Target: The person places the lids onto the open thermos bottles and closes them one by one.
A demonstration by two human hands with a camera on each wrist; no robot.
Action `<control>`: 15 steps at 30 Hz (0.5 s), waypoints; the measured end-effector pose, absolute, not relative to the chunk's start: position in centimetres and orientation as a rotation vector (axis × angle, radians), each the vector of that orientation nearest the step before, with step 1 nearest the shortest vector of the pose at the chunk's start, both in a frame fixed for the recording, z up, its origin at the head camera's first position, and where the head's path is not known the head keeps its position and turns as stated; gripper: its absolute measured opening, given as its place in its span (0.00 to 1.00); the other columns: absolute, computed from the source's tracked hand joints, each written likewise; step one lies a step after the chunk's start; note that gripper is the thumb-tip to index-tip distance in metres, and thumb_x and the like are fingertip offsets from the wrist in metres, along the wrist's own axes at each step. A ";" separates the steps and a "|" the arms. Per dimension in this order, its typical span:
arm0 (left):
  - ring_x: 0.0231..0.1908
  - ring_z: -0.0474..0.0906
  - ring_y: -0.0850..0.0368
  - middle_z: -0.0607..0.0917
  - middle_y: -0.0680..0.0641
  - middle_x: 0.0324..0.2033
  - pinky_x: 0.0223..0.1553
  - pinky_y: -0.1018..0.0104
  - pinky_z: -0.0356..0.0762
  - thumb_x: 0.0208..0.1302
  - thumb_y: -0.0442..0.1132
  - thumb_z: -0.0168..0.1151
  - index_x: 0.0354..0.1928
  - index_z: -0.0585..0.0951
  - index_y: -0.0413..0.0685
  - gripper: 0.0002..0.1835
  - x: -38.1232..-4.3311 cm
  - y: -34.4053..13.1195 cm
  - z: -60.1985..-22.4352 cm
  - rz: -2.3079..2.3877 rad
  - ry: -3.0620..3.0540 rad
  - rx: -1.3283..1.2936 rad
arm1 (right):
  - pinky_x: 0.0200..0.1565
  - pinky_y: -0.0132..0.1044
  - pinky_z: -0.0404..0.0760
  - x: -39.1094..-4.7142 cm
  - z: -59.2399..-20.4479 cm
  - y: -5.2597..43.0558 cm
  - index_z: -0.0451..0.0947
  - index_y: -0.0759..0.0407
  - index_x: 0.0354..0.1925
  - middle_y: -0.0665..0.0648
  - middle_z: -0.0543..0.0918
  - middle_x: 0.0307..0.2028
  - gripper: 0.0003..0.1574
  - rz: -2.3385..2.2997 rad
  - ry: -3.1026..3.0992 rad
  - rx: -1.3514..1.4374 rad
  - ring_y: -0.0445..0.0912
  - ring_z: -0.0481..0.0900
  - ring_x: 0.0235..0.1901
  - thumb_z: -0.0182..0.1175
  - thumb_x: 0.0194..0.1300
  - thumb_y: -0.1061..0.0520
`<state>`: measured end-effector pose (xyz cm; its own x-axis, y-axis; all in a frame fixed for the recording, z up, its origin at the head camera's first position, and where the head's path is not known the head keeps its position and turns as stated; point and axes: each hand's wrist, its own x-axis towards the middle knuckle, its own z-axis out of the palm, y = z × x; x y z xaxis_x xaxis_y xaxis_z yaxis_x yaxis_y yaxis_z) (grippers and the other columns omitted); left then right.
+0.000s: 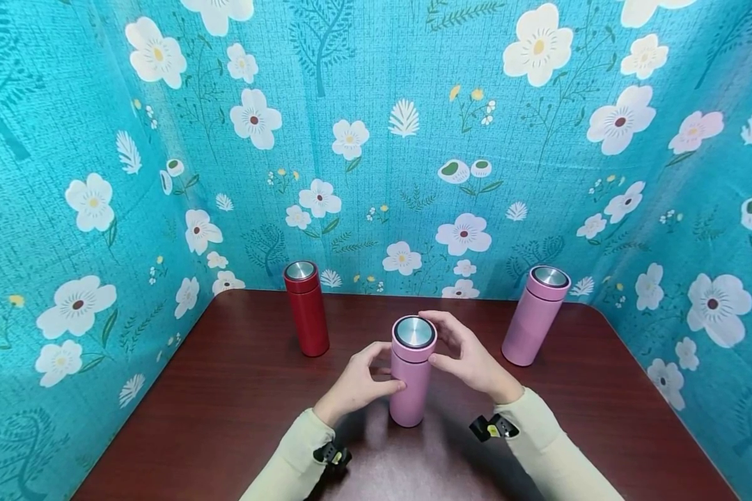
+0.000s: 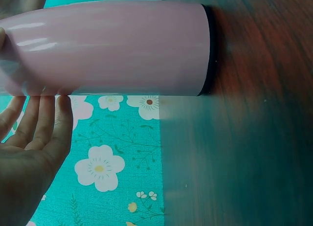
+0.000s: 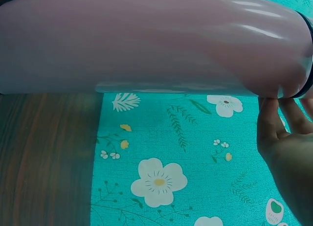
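A pink thermos flask [image 1: 409, 390] stands upright on the table between both hands, its silver-topped lid [image 1: 414, 332] in place. My left hand [image 1: 358, 381] holds its body from the left, thumb in front and fingers behind. In the left wrist view, the left fingertips [image 2: 44, 103] touch the pink wall, well above the black base ring. My right hand [image 1: 470, 358] grips the flask at the lid from the right, thumb just below the lid's edge. The right wrist view shows the right fingers [image 3: 274, 118] against the top end, by the dark ring.
A red thermos flask [image 1: 307, 313] stands farther back on the left, and another pink flask [image 1: 535, 320] at the back right. The dark brown table [image 1: 225, 390] is enclosed by a turquoise floral cloth [image 1: 376, 181] at the back and sides.
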<state>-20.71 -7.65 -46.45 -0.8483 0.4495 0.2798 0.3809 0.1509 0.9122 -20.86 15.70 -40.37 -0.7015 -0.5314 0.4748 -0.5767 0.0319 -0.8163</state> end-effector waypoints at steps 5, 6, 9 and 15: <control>0.50 0.75 0.58 0.77 0.55 0.52 0.48 0.66 0.77 0.52 0.42 0.73 0.60 0.72 0.56 0.32 -20.7 -7.6 -46.4 1.815 2.339 0.819 | 0.61 0.37 0.66 -20.8 -40.3 15.5 0.58 0.62 0.63 0.61 0.69 0.61 0.37 1.846 -2.182 1.195 0.50 0.68 0.60 0.61 0.58 0.71; 0.50 0.75 0.58 0.77 0.55 0.52 0.48 0.66 0.77 0.52 0.42 0.73 0.60 0.71 0.56 0.32 -20.7 -7.6 -46.4 1.816 2.339 0.823 | 0.62 0.36 0.65 -20.8 -40.3 15.5 0.58 0.63 0.62 0.61 0.69 0.61 0.37 1.854 -2.174 1.192 0.50 0.68 0.60 0.62 0.57 0.71; 0.50 0.75 0.58 0.77 0.54 0.52 0.48 0.66 0.77 0.52 0.41 0.72 0.60 0.71 0.54 0.32 -20.7 -7.7 -46.4 1.823 2.338 0.842 | 0.62 0.35 0.65 -20.8 -40.4 15.5 0.57 0.64 0.60 0.62 0.70 0.60 0.38 1.875 -2.165 1.174 0.50 0.68 0.60 0.63 0.56 0.71; 0.50 0.76 0.57 0.77 0.53 0.52 0.48 0.66 0.77 0.52 0.41 0.73 0.60 0.72 0.54 0.32 -20.8 -7.6 -46.5 1.831 2.332 0.849 | 0.60 0.35 0.67 -20.6 -40.4 15.6 0.55 0.63 0.64 0.63 0.68 0.62 0.39 1.866 -2.209 1.147 0.47 0.68 0.61 0.61 0.59 0.69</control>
<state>-20.79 -7.62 -46.49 -0.8470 0.4500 0.2830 0.3817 0.1444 0.9129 -20.64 15.64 -40.44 -0.7278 -0.5046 0.4644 -0.5422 0.0088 -0.8402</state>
